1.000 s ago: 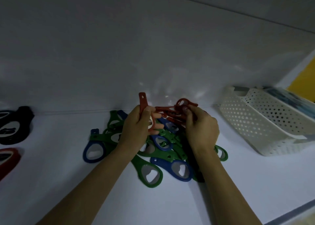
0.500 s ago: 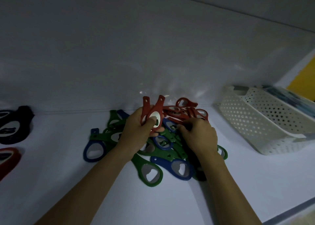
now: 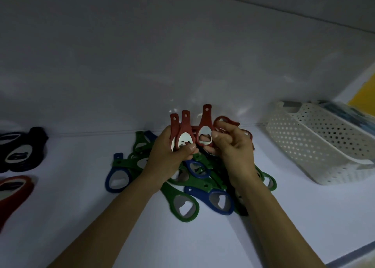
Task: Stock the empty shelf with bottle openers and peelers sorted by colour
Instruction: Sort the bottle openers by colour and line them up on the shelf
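At the far left of the white shelf (image 3: pixel 71 217), black openers (image 3: pixel 20 152) sit in a dark clump near the back wall. Just in front of them a lone red opener (image 3: pixel 14 190) is cut off by the frame edge.

Well apart from these, mid-shelf, is the pile (image 3: pixel 205 185) of green and blue openers, lying crossed over one another. A blue opener (image 3: pixel 117 178) sticks out at the pile's left edge. A green opener (image 3: pixel 184 206) and a second blue one (image 3: pixel 218 200) lie side by side at the front, rings toward the camera.

Both hands are raised over the back of the pile. The left hand (image 3: pixel 172 158) grips two red openers (image 3: pixel 183 133) together by their rings, with the thumb pressed across the metal plate and the handles pointing up. Just to its right, the right hand (image 3: pixel 233 148) pinches a third red opener (image 3: pixel 206 129) by its ring between thumb and forefinger, handle also up. This opener almost touches the two in the left hand. The right hand's other fingers are curled.

More red openers (image 3: pixel 248 135) show behind the right hand; whether the hand touches them is unclear.

Further right, near the pile but apart from it, stands a white perforated basket (image 3: pixel 316 146). Something bluish shows along its far side, too blurred to make out. Beyond the basket, at the frame's right edge, is a yellow patch (image 3: pixel 363 93).
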Tool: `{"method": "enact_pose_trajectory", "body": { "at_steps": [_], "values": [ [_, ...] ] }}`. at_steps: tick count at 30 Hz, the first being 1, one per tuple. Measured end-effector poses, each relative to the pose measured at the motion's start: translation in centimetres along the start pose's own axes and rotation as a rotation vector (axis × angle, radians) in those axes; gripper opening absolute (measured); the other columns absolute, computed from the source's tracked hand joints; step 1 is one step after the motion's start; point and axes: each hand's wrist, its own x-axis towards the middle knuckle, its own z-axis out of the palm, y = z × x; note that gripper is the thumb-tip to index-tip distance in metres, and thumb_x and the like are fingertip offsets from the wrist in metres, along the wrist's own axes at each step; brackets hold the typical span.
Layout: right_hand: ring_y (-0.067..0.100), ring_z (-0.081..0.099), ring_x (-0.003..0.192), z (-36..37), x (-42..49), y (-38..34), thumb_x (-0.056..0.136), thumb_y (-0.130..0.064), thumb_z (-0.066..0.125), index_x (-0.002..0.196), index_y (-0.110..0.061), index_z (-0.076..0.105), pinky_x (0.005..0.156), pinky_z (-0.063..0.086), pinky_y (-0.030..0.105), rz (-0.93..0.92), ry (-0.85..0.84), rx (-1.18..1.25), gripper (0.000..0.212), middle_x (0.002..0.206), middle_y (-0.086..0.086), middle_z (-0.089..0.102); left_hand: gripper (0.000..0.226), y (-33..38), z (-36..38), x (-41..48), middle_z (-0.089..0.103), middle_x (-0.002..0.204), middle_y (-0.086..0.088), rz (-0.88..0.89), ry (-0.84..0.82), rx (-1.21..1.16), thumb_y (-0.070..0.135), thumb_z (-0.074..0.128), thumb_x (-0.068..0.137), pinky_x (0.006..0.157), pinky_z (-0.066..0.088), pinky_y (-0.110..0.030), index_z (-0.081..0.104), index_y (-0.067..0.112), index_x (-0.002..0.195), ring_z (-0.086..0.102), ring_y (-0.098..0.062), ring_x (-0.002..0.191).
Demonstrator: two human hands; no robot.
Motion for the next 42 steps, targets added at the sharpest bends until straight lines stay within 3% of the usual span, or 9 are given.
{"method": "enact_pose_trajectory", "body": {
  "at_steps": [11, 15, 20, 24, 28, 32, 36, 39, 42],
  "values": [
    [0.013, 0.067, 0.068, 0.8, -0.4, 0.6, 0.092, -0.005, 0.058, 0.095, -0.012, 0.070, 0.053, 0.050, 0.019, -0.076, -0.209, -0.126, 0.015, 0.086, 0.003, 0.074, 0.033, 0.3, 0.1, -0.1, 0.065, 0.092, 0.014, 0.096, 0.046, 0.096, 0.018, 0.075, 0.077, 0.062, 0.047, -0.007, 0.057, 0.031, 0.101, 0.063, 0.009, 0.078],
    [0.004, 0.066, 0.070, 0.8, -0.3, 0.9, 0.090, -0.006, 0.060, 0.083, -0.020, 0.074, 0.061, 0.049, 0.014, -0.150, -0.137, -0.211, 0.020, 0.078, -0.009, 0.073, 0.027, 0.1, 0.0, 0.0, 0.065, 0.092, 0.011, 0.102, 0.033, 0.134, 0.012, 0.070, 0.082, 0.063, 0.048, -0.008, 0.058, 0.028, 0.101, 0.063, 0.008, 0.077],
    [0.007, 0.062, 0.069, -0.5, 1.7, 0.5, 0.093, -0.015, 0.054, 0.084, -0.020, 0.068, 0.069, 0.052, 0.023, -0.176, 0.119, -0.539, 0.017, 0.077, -0.010, 0.067, 0.028, 0.2, 0.3, -0.2, 0.071, 0.084, 0.014, 0.051, -0.005, 0.005, 0.005, 0.057, 0.091, 0.062, 0.049, -0.009, 0.055, 0.031, 0.102, 0.068, 0.001, 0.076],
    [0.009, 0.052, 0.062, -1.1, 4.5, 0.3, 0.092, -0.024, 0.054, 0.102, -0.018, 0.066, 0.053, 0.038, 0.022, -0.066, 0.060, -1.186, 0.016, 0.083, -0.001, 0.062, 0.026, 0.2, 0.1, 0.0, 0.070, 0.081, 0.007, 0.018, -0.007, -0.036, 0.003, 0.058, 0.090, 0.059, 0.052, -0.015, 0.055, 0.027, 0.099, 0.069, -0.006, 0.071],
    [0.030, 0.058, 0.097, -0.6, 5.4, 1.0, 0.088, -0.023, 0.061, 0.117, -0.008, 0.059, 0.076, 0.049, 0.038, -0.024, 0.098, -1.462, 0.033, 0.118, 0.012, 0.055, 0.021, 0.1, 0.1, -0.1, 0.067, 0.078, 0.004, 0.038, -0.015, 0.120, 0.010, 0.066, 0.086, 0.051, 0.047, -0.014, 0.057, 0.023, 0.099, 0.066, -0.005, 0.066],
    [0.030, 0.056, 0.102, -0.5, 5.1, 1.7, 0.091, -0.019, 0.058, 0.115, -0.006, 0.063, 0.073, 0.046, 0.035, -0.165, 0.175, -1.562, 0.028, 0.118, 0.014, 0.054, 0.027, 0.2, 0.0, -0.1, 0.065, 0.080, 0.000, 0.040, 0.003, 0.113, 0.010, 0.074, 0.078, 0.052, 0.046, -0.011, 0.058, 0.019, 0.098, 0.063, -0.002, 0.064],
    [0.022, 0.054, 0.081, -1.0, 4.3, 1.7, 0.096, -0.027, 0.053, 0.100, -0.014, 0.071, 0.063, 0.035, 0.027, -0.338, 0.223, -1.276, 0.022, 0.104, 0.008, 0.058, 0.023, 0.5, 0.2, -0.2, 0.066, 0.072, 0.004, 0.043, 0.033, 0.073, 0.021, 0.075, 0.076, 0.049, 0.045, -0.013, 0.059, 0.018, 0.092, 0.061, -0.003, 0.058],
    [0.008, 0.057, 0.068, -0.3, 3.7, 1.3, 0.096, -0.027, 0.054, 0.096, -0.016, 0.069, 0.060, 0.045, 0.022, -0.400, 0.159, -0.828, 0.019, 0.088, 0.000, 0.067, 0.024, 0.6, 0.2, -0.1, 0.068, 0.078, -0.004, -0.022, 0.076, 0.002, 0.040, 0.058, 0.087, 0.044, 0.043, -0.018, 0.059, 0.017, 0.097, 0.061, -0.008, 0.056],
    [0.008, 0.065, 0.069, 1.0, 2.9, 0.9, 0.095, -0.017, 0.055, 0.103, -0.015, 0.067, 0.063, 0.054, 0.024, -0.396, 0.115, -0.502, 0.014, 0.083, -0.002, 0.069, 0.021, 0.8, -0.1, 0.2, 0.069, 0.070, -0.003, -0.113, 0.103, -0.166, 0.030, 0.043, 0.098, 0.040, 0.043, -0.018, 0.056, 0.014, 0.100, 0.062, -0.010, 0.053]
  ]
}}
